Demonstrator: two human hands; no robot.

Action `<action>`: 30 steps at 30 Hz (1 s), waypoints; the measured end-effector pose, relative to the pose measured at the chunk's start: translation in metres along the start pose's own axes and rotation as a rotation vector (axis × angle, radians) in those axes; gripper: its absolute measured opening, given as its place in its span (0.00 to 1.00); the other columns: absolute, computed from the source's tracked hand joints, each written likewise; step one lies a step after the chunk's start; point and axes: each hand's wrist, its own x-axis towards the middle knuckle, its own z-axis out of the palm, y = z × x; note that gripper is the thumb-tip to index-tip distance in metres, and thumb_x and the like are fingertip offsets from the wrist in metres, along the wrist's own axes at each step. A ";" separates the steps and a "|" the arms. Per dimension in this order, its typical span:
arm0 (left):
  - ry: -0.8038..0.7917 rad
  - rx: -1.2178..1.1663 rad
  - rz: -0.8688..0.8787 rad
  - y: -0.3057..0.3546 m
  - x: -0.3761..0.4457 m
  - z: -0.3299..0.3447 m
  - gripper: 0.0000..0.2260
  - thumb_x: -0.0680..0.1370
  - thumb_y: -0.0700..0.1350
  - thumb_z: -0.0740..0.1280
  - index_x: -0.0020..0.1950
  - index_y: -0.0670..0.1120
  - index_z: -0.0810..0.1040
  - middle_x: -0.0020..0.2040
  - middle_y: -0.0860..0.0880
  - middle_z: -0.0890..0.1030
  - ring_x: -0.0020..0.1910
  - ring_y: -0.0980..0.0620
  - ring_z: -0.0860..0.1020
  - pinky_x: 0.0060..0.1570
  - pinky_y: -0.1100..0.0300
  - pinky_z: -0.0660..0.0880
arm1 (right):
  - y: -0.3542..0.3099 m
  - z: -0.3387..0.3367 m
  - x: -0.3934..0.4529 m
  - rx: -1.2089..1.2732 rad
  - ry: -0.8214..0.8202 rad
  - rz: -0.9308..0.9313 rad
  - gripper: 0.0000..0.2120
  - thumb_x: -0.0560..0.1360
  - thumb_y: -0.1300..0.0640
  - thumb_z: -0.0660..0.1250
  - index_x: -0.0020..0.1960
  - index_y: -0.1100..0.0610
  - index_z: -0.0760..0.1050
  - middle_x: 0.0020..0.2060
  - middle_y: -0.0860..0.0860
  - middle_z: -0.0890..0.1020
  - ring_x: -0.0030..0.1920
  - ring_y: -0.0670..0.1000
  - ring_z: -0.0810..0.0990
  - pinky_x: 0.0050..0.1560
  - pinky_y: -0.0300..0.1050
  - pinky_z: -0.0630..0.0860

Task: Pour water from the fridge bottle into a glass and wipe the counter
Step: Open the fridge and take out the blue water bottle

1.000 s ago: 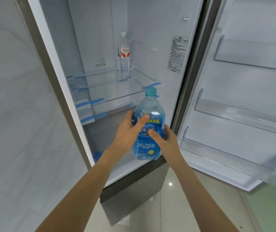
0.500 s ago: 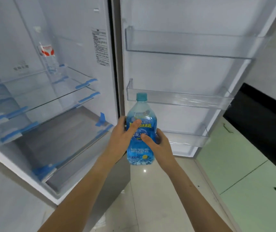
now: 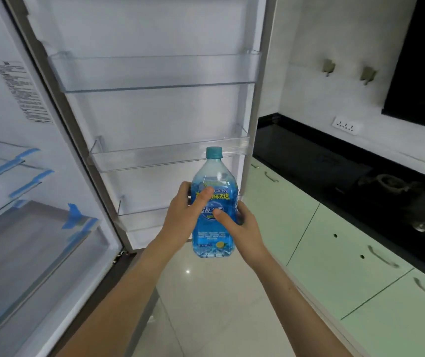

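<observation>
The person held the blue bottle upright in front of the open fridge door, left hand and right hand both wrapped around its label, cap on. To the right of the fridge door ran a black counter over pale green cabinets, with a white wall socket above. Below the fridge door lay glossy white floor tile.

fingers behind bottle hidden, fridge sticker txt unreadable

Bottle: clear blue-tinted plastic, glossy printed label, matt teal plastic cap. Door shelves: transparent smooth plastic. Surface: glossy black. Cabinet fronts: smooth pale-green finish, metal handles. Floor: polished, reflective tile.
</observation>
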 end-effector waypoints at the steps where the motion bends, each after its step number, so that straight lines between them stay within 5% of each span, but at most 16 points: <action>1: -0.020 0.004 -0.004 -0.001 0.002 0.008 0.24 0.69 0.66 0.68 0.53 0.48 0.72 0.49 0.48 0.81 0.47 0.51 0.82 0.46 0.57 0.80 | -0.002 -0.007 -0.003 0.001 0.016 -0.010 0.19 0.74 0.56 0.73 0.62 0.57 0.74 0.54 0.54 0.83 0.53 0.52 0.84 0.45 0.42 0.81; 20: -0.468 -0.017 0.014 0.001 0.030 0.073 0.14 0.73 0.60 0.65 0.51 0.53 0.71 0.49 0.50 0.81 0.45 0.52 0.83 0.39 0.64 0.79 | -0.009 -0.045 -0.032 -0.014 0.447 -0.051 0.15 0.75 0.56 0.71 0.60 0.57 0.75 0.52 0.53 0.84 0.50 0.50 0.85 0.45 0.42 0.81; 30: -0.653 -0.043 0.046 -0.006 0.019 0.070 0.20 0.72 0.63 0.66 0.52 0.49 0.71 0.48 0.49 0.81 0.44 0.53 0.83 0.37 0.65 0.78 | -0.001 -0.022 -0.064 -0.002 0.635 -0.073 0.13 0.75 0.57 0.71 0.58 0.57 0.76 0.51 0.54 0.84 0.49 0.51 0.85 0.45 0.43 0.81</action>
